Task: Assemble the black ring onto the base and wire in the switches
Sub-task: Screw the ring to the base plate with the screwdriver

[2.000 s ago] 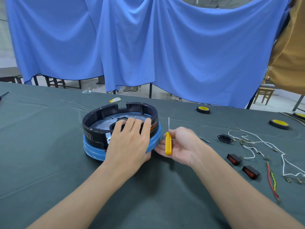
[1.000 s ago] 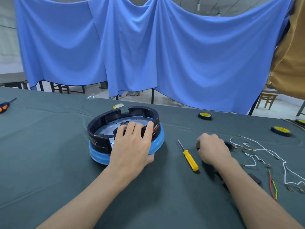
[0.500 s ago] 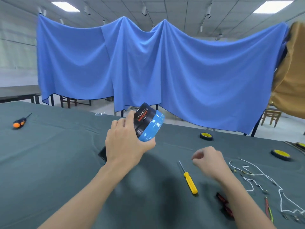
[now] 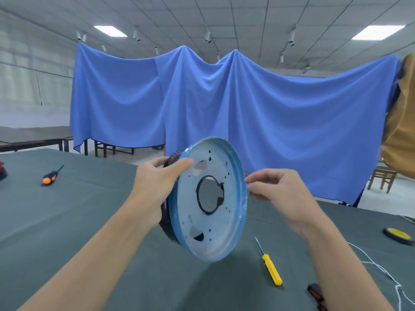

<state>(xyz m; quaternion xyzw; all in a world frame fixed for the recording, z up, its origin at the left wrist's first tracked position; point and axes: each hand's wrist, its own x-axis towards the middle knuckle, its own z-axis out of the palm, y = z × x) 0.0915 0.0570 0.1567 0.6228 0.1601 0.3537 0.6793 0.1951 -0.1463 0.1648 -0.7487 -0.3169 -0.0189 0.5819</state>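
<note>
The blue base [image 4: 211, 223] is lifted off the table and tipped on edge, its pale underside with a round centre hole facing me. The black ring [image 4: 165, 217] sits on its far side, mostly hidden, showing only along the left edge. My left hand [image 4: 155, 187] grips the base and ring at the upper left, thumb on the underside. My right hand [image 4: 280, 194] pinches the base's right rim with its fingertips. A red rocker switch [image 4: 315, 291] and white wires [image 4: 381, 265] lie on the table at the lower right.
A yellow screwdriver [image 4: 270, 265] lies on the dark green table [image 4: 67, 221] below the base. An orange-and-black screwdriver [image 4: 50, 177] lies far left. A yellow-and-black wheel [image 4: 397, 235] sits at the right edge. Blue cloth [image 4: 247, 113] hangs behind the table.
My left hand lifted the base with the ring off the table and turned it underside toward me. My right hand set down the yellow screwdriver and rose to pinch the rim.
</note>
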